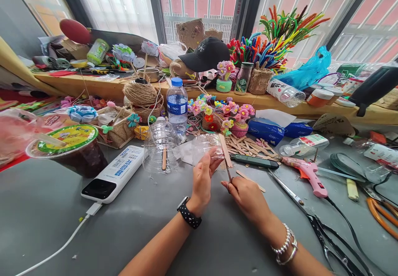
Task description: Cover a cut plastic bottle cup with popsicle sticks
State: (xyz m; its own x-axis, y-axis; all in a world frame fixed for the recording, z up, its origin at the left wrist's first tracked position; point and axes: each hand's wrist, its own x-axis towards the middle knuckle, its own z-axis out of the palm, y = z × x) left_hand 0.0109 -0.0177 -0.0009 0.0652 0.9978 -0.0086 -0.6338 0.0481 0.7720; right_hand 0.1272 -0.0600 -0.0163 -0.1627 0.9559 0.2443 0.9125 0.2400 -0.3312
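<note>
My left hand (203,180) is closed around a clear cut piece of plastic bottle (203,147), holding it just above the grey table (46,218). A wooden craft stick (225,149) stands against that plastic piece. My right hand (247,197) grips a small pair of scissors (228,173), their blades pointing up toward the stick and the plastic. A black watch sits on my left wrist and silver bracelets on my right. Another cut clear bottle half (160,145) with a stick on it stands to the left.
A white power bank (113,174) with cable lies left. A water bottle (177,104), twine, paper flowers and a pile of wooden sticks (248,145) fill the middle. A pink glue gun (306,172), a green-handled knife (253,161) and large scissors (298,199) lie right.
</note>
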